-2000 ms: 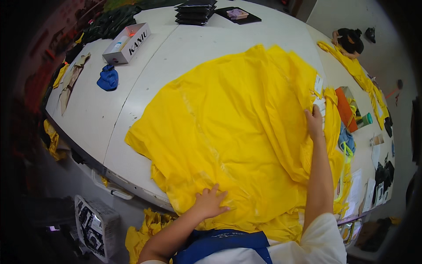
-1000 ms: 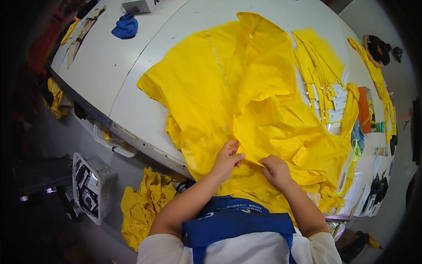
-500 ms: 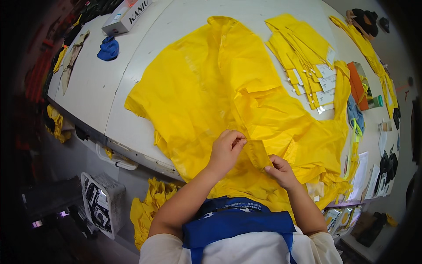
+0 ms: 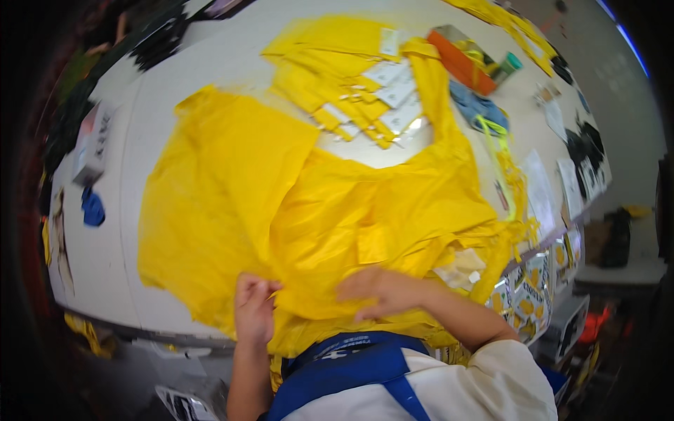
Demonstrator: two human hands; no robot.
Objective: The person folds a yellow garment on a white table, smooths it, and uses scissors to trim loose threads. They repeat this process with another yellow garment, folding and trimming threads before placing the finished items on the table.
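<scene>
Right of the grip, the right hand has left the edge it held earlier and spreads open; the left hand pinches the near edge of the yellow garment, which lies ahead, unfolded. Farther ahead, folded yellow garments look done.

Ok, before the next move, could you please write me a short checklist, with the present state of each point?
1. Yellow fabric lying smooth: not ok; it is creased and folded over itself.
2. Left hand has a firm grip: cannot tell; it is curled at the fabric, but the pinch is unclear.
3. Right hand touching the fabric: cannot tell; it is open above or on it, and blurred.
4. White tags on the yellow stack uncovered: ok, several lie exposed.
5. Small blue cloth apart from the fabric: ok, it lies to the left.
</scene>
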